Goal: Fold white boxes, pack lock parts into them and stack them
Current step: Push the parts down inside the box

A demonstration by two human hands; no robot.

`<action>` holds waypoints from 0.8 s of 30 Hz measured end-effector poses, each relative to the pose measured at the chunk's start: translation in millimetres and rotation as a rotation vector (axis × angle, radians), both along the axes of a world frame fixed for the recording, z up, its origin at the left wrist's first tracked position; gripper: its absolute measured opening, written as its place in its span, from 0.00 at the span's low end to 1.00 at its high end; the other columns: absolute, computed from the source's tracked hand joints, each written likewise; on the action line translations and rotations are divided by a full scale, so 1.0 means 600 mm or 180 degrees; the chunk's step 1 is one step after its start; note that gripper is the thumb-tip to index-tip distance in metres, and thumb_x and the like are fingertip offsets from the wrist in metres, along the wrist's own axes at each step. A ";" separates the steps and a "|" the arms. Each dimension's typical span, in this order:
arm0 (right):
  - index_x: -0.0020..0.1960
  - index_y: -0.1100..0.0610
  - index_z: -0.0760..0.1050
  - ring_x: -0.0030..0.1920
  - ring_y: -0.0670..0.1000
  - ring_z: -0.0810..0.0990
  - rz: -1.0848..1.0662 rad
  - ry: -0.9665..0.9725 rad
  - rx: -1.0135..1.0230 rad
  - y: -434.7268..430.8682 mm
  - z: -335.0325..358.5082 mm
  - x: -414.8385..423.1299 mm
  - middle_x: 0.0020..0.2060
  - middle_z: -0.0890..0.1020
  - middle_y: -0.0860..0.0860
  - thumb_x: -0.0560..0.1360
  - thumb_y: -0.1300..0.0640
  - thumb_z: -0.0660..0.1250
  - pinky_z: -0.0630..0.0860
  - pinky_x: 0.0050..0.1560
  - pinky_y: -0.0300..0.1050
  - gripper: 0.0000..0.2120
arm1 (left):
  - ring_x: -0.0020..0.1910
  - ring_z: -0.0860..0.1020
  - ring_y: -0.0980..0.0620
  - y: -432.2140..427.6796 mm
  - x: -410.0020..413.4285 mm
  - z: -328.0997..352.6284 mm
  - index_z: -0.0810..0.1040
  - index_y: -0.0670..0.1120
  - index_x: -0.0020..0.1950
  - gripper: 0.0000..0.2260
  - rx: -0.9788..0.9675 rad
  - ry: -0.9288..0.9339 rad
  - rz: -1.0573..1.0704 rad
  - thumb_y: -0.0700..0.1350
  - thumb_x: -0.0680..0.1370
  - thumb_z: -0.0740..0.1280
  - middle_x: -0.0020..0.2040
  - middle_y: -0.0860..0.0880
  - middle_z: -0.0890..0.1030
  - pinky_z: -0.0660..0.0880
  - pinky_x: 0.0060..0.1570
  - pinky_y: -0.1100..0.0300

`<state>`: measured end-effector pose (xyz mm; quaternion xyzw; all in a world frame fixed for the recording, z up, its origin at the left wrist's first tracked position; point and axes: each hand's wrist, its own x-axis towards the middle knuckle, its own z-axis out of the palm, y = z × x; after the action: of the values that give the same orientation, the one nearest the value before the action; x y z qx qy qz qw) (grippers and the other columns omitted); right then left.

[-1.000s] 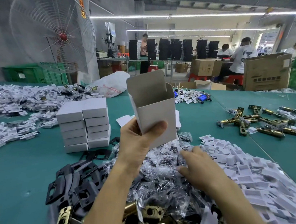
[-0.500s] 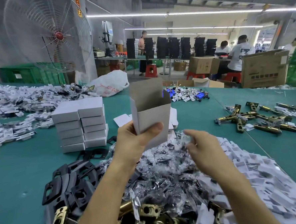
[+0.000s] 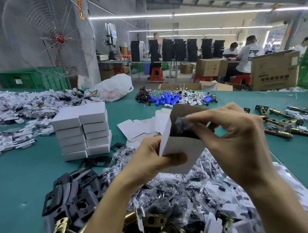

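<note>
L grip (image 3: 150,161) holds open white card box (image 3: 176,147), R grip (image 3: 237,138) pinches crinkly plastic bag (image 3: 181,125)

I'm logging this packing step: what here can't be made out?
Head view:
1. Small clear plastic bag in the grip of the right hand: motion-blurred, contents unreadable.
2. Open white cardboard box interior: dark, screened by its front wall.
3. Brass latch pieces: cut off by the bottom edge.
4. Print on the brown cardboard carton: too small.
</note>
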<state>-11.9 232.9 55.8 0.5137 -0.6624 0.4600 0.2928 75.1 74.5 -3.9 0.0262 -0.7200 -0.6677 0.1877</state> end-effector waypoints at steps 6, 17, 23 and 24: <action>0.48 0.44 0.81 0.44 0.48 0.81 0.0382 -0.0485 0.0288 -0.005 -0.005 0.009 0.38 0.82 0.34 0.72 0.59 0.75 0.77 0.39 0.47 0.11 | 0.48 0.84 0.49 -0.003 -0.002 -0.003 0.86 0.51 0.49 0.10 -0.0043 0.0000 -0.0080 0.40 0.71 0.75 0.47 0.47 0.86 0.80 0.49 0.58; 0.48 0.43 0.80 0.45 0.48 0.60 -0.0524 -0.0277 0.2184 -0.006 0.001 0.018 0.43 0.75 0.42 0.73 0.41 0.46 0.60 0.48 0.48 0.23 | 0.43 0.82 0.52 0.000 -0.002 -0.005 0.85 0.47 0.48 0.09 -0.0262 -0.0028 0.0089 0.37 0.71 0.76 0.43 0.49 0.85 0.81 0.52 0.53; 0.54 0.46 0.81 0.54 0.44 0.69 -0.0190 -0.0619 0.0627 -0.002 -0.001 0.003 0.49 0.72 0.42 0.75 0.46 0.65 0.65 0.55 0.34 0.11 | 0.45 0.83 0.51 -0.003 -0.001 -0.001 0.84 0.43 0.55 0.16 0.0101 0.0112 0.0359 0.42 0.68 0.79 0.48 0.44 0.86 0.81 0.46 0.57; 0.55 0.46 0.80 0.55 0.45 0.71 -0.0234 -0.0638 0.0322 0.001 -0.001 -0.002 0.50 0.74 0.43 0.74 0.50 0.68 0.68 0.55 0.35 0.11 | 0.45 0.83 0.50 -0.003 0.001 0.000 0.84 0.44 0.55 0.16 0.0221 0.0147 0.0399 0.42 0.68 0.77 0.49 0.43 0.86 0.82 0.46 0.57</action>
<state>-13.2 233.5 55.2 0.4546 -0.7291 0.4640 0.2155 75.6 72.4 -4.0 0.0624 -0.6888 -0.6796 0.2446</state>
